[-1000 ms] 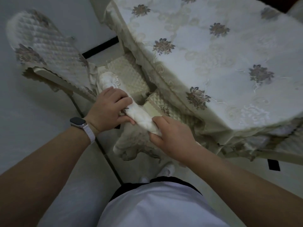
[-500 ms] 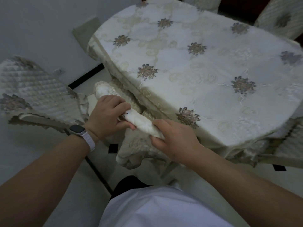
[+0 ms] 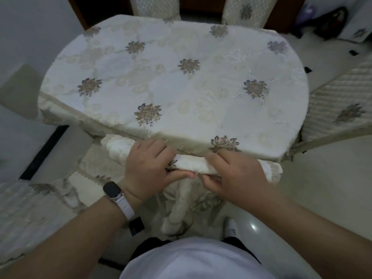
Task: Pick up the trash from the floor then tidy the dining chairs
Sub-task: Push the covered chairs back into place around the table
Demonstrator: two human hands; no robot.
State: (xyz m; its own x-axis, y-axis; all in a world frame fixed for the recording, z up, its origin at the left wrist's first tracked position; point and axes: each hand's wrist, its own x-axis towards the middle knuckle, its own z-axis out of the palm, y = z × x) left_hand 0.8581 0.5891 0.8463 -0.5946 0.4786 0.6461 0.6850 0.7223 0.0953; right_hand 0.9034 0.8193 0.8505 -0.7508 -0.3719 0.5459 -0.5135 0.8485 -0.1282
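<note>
A dining chair with a cream fabric cover stands right in front of me, its padded top rail (image 3: 193, 165) level with the near edge of the dining table (image 3: 171, 81). My left hand (image 3: 151, 168), with a watch on the wrist, grips the rail left of centre. My right hand (image 3: 231, 174) grips it right of centre. The chair's seat is hidden under the table's flowered cloth. The chair's back cover (image 3: 181, 208) hangs down below my hands. No trash is visible on the floor.
Another covered chair (image 3: 24, 214) stands at my lower left and one (image 3: 340, 111) at the right of the table. Two more chair backs (image 3: 159, 5) rise at the far side. A grey wall runs along the left. Dark objects lie on the floor at the far right.
The chair's top rail has gone from slanting away from the table to lying parallel against its near edge. My view has risen, showing the whole tabletop. Both hands keep their grip.
</note>
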